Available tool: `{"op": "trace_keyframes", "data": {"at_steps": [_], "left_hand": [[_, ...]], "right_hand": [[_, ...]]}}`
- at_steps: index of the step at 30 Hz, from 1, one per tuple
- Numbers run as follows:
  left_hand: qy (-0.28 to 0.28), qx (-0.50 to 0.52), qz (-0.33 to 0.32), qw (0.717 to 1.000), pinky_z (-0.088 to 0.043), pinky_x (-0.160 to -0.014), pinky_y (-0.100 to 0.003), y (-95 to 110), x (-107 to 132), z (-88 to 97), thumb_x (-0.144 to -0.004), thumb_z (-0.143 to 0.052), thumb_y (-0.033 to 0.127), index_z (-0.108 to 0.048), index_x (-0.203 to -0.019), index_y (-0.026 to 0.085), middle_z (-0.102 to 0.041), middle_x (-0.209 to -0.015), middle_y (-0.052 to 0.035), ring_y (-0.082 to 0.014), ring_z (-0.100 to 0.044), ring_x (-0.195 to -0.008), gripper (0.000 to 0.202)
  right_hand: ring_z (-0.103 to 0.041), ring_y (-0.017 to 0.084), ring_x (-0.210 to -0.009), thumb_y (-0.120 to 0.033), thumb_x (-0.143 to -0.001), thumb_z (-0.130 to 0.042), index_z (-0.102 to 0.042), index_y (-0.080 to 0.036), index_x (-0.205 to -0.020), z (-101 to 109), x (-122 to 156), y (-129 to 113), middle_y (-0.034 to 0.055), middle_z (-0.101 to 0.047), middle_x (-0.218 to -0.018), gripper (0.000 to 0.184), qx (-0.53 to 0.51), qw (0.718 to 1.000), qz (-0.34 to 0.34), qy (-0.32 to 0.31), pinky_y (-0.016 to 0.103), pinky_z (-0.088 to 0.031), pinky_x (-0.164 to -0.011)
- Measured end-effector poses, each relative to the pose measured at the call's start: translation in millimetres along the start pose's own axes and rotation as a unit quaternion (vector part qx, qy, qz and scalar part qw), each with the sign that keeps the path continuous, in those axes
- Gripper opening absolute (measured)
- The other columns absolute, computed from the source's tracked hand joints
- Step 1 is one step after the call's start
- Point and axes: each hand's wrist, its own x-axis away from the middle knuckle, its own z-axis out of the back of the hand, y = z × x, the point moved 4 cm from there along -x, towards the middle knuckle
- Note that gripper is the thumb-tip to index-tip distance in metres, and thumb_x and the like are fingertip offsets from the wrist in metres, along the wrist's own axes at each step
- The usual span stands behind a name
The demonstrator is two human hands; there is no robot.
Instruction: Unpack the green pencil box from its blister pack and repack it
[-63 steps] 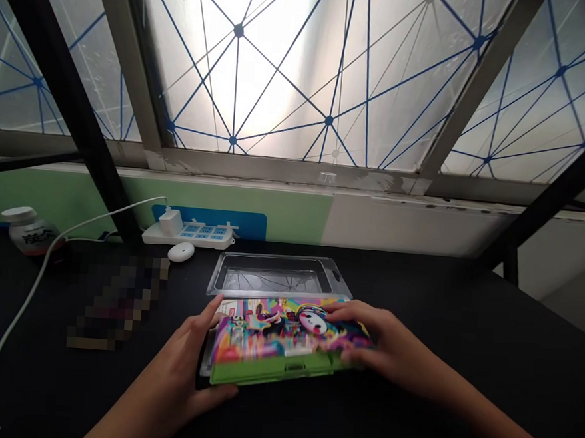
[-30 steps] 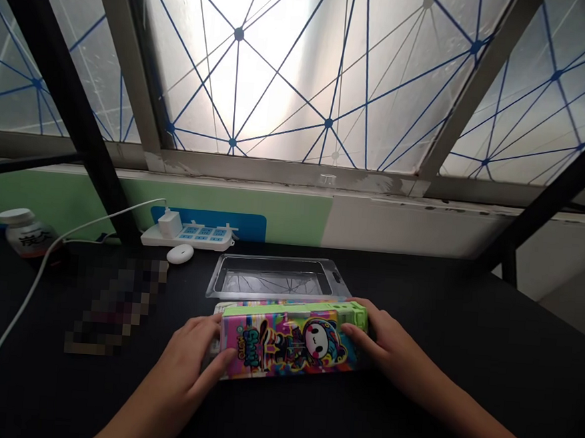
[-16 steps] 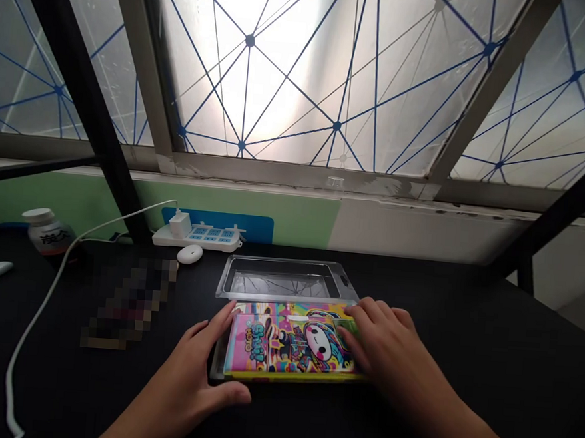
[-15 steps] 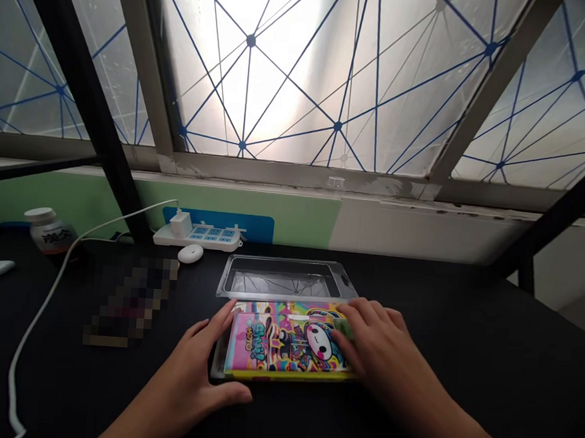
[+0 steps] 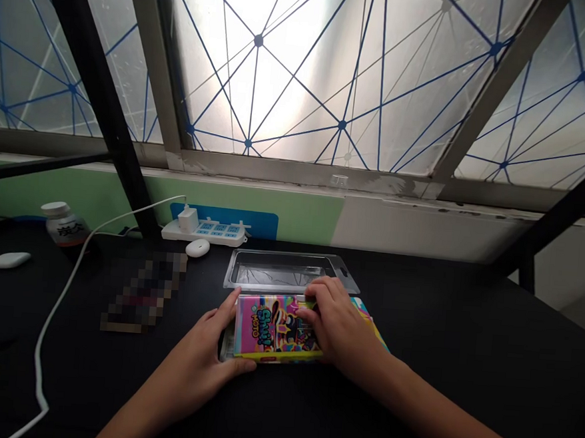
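The left hand (image 5: 208, 350) is spread wide, forefinger at the far corner and thumb along the near edge, gripping the left end of a flat rectangular box with pink, yellow and multicoloured cartoon print (image 5: 265, 324). The right hand (image 5: 339, 329) lies over the box's right half, its fingers bent and its thumb close to them; whether its fingertips pinch anything I cannot tell. The box is between the two hands, above the black desk (image 5: 460, 404). What the box holds is hidden.

Under it, beside the left hand's fingers, shows the edge of a clear plastic shell (image 5: 227, 344). Just beyond both hands lies a shallow, clear plastic tray with a raised rim (image 5: 267, 288), the dark desk showing through it. A strip of yellow-and-blue print (image 5: 373, 321) peeks out past the right wrist; I cannot tell whether it belongs to the box.

Farther beyond the left hand, a long white power strip (image 5: 221, 239) holds a white cube charger (image 5: 189, 219) in a socket, with a smooth white rounded object (image 5: 198, 248) just in front. Well to the left of that hand stands a white-capped bottle with dark lettering (image 5: 66, 228); its contents cannot be made out.
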Motion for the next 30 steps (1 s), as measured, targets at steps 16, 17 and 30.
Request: {"op": "trace_keyframes", "data": {"at_steps": [16, 17, 30], "left_hand": [[-0.037, -0.059, 0.008, 0.998, -0.034, -0.114, -0.053, -8.3, 4.5, 6.4, -0.089, -0.065, 0.055, -0.025, -0.157, 0.036, -0.022, -0.164, -0.0047, -0.0338, -0.027, -0.148, 0.081], [-0.033, -0.058, 0.005, 0.998, -0.035, -0.114, -0.052, -8.5, 4.3, 6.2, -0.09, -0.065, 0.053, -0.025, -0.157, 0.037, -0.023, -0.165, -0.0041, -0.0331, -0.029, -0.148, 0.079], [-0.026, 0.054, 0.02, 0.998, -0.032, -0.117, -0.047, -17.8, 6.9, 6.2, -0.092, -0.027, 0.079, -0.015, -0.161, 0.032, -0.032, -0.163, -0.0048, -0.0312, -0.034, -0.147, 0.084]], "right_hand": [[-0.022, 0.046, -0.147, -0.061, -0.051, -0.09, -0.034, -0.039, -0.154, 47.3, 94.0, 61.3, 0.0102, -0.023, -0.166, 0.119, -0.118, 0.959, -0.096, -0.238, 0.061, -0.034, -0.114], [-0.02, 0.045, -0.148, -0.06, -0.053, -0.09, -0.028, -0.04, -0.156, 43.4, 98.8, 73.1, 0.0094, -0.019, -0.167, 0.121, -0.12, 0.955, -0.125, -0.24, 0.061, -0.033, -0.113], [-0.052, 0.034, -0.134, -0.055, -0.094, -0.056, -0.044, -0.027, -0.147, 32.5, 84.7, 85.8, 0.0115, -0.05, -0.151, 0.062, -0.222, 0.937, -0.245, -0.115, 0.049, -0.046, -0.109]]}}
